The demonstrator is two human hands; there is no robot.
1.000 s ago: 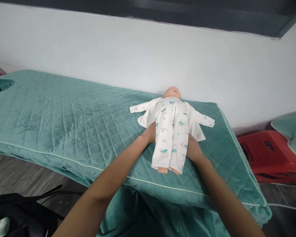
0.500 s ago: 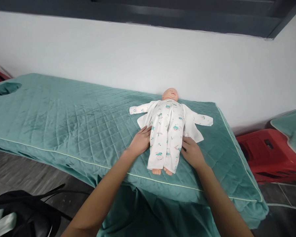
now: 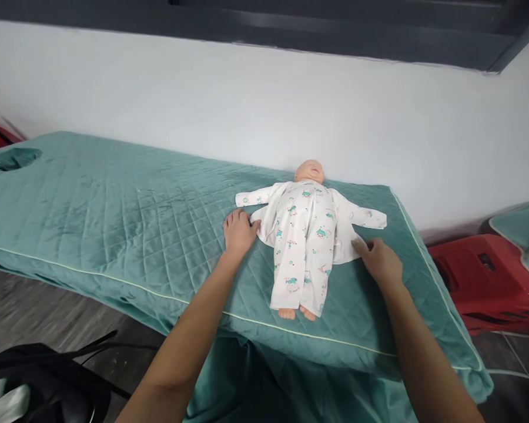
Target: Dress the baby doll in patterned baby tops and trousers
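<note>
A baby doll lies on its back on the green quilted bed, its head toward the wall and its bare feet toward me. White printed pants cover its front and legs. Under them spreads a white baby jacket, its sleeves stretched out to both sides. My left hand pinches the jacket's left flap between thumb and fingers. At the right flap's outer edge, my right hand has thumb and forefinger closed on the cloth.
The quilted bed runs along a white wall and has a hole at its far left. A red plastic stool stands off the right end. A black bag sits at the lower left.
Both hands have moved outward from beside the doll's legs to the jacket's flaps. The right flap now hangs from my right fingers, and the left flap is drawn outward.
</note>
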